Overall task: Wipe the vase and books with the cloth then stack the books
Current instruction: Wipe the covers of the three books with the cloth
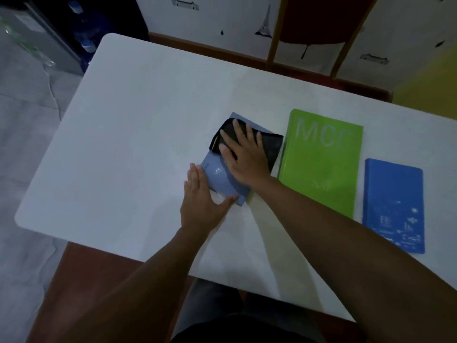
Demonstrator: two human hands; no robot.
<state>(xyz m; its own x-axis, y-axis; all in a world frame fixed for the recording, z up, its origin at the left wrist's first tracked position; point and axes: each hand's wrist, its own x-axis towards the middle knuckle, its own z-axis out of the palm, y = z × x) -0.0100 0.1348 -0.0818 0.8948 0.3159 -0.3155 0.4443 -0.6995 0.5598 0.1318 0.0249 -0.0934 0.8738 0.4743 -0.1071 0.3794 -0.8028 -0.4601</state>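
Note:
A grey-blue book (217, 173) lies flat near the middle of the white table (138, 134). My right hand (243, 157) presses a black cloth (273, 147) flat onto the book's far half. My left hand (201, 199) rests open on the book's near left corner and holds it down. To the right lies a large green book (321, 164), and beyond it a smaller bright blue book (394, 206) near the table's right side. No vase is in view.
A wooden chair with a red seat (311, 28) stands behind the table. White drawers with metal handles (185, 2) line the back wall. Water bottles (84, 33) sit on the floor at the far left. A yellow surface (430, 82) is at the right.

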